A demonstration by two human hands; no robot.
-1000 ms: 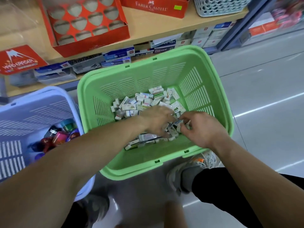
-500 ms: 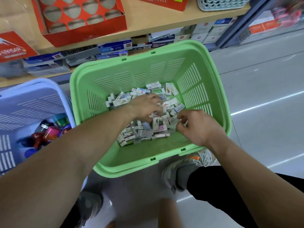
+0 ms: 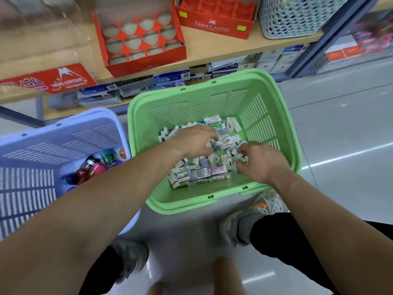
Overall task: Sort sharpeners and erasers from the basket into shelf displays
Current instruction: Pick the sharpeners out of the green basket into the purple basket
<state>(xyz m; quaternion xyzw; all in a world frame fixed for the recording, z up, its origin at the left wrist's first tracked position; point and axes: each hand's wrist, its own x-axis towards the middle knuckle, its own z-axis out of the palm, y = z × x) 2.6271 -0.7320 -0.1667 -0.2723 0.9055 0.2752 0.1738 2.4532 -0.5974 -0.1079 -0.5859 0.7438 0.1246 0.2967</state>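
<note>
A green basket (image 3: 282, 116) stands on the floor and holds a heap of small boxed erasers (image 3: 197, 171). My left hand (image 3: 193, 140) lies palm down on the heap, fingers curled among the erasers. My right hand (image 3: 260, 159) is at the heap's right side with its fingertips pinched on several erasers. To the left, a pale blue basket (image 3: 63, 137) holds colourful sharpeners (image 3: 95, 167). On the wooden shelf (image 3: 204, 50) above stand a red display tray (image 3: 140, 41) with round holes, all empty, and a red Faber-Castell box (image 3: 214, 24).
A red Hard Eraser sign (image 3: 63, 80) hangs at the shelf's left edge. A grey perforated basket (image 3: 293, 15) stands at the shelf's right. Boxed stock (image 3: 170, 78) fills the lower shelf. My shoes (image 3: 246, 222) rest on the grey floor below the basket.
Both hands have kept rummaging in the eraser heap; the left hand slid further back over it. The view tilted up, showing more of the shelf.
</note>
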